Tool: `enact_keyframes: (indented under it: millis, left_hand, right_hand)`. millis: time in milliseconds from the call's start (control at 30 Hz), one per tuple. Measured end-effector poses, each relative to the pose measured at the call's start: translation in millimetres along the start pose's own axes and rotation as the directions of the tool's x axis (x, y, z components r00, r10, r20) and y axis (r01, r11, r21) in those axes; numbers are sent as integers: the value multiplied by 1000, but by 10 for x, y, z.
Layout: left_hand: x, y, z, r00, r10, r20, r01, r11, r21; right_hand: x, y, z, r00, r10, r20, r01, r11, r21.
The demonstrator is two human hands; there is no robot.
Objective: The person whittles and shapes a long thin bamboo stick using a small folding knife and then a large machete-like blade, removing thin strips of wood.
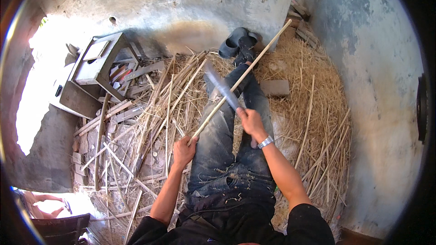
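Observation:
My left hand [185,151] is closed around the near end of a long, pale wooden stick [266,47]. The stick slants away to the upper right, across my outstretched legs and past my feet. In my right hand [253,124] is a large knife, its broad blade [221,85] blurred and pointing to the upper left. The blade crosses the stick above my thighs; whether it touches the wood I cannot tell. Most of the knife's handle is hidden by my fingers.
Shavings and pale sticks [152,104] litter the floor on my left, and straw [290,70] on my right. A wooden stool-like frame [97,66] stands at the far left. A brick-like block [275,87] lies beside my right leg. Bare walls [370,72] close in ahead and right.

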State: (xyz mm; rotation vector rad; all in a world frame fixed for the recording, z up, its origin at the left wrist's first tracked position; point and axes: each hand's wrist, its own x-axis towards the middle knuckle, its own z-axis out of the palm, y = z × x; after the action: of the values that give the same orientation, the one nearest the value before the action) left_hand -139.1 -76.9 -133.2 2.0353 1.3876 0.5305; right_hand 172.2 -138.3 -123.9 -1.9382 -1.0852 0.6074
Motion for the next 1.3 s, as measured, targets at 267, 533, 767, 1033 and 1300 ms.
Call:
enact_keyframes:
  millis: [267, 533, 767, 1033, 1300]
  left_hand:
    - [-130, -212, -433, 873, -43, 486, 253, 892, -375]
    - [-77, -387, -570, 635, -53, 771, 591, 676, -440]
    - [30, -436, -352, 679, -40, 733, 525, 725, -447]
    - [-66, -498, -307, 857, 11, 514, 170, 938, -303]
    - [-78, 136, -435, 842, -8, 540, 421, 636, -647]
  right_hand:
    - [318, 303, -665, 953, 246, -174, -202, 951, 235]
    - [608, 234, -782, 881, 26, -473, -16, 1000, 25]
    - [516, 203, -295, 927, -84, -364, 37, 990, -135]
    - [-324, -352, 113, 919, -205, 337, 269, 951, -155]
    - [-216, -540, -516, 991, 124, 56, -135, 862, 488]
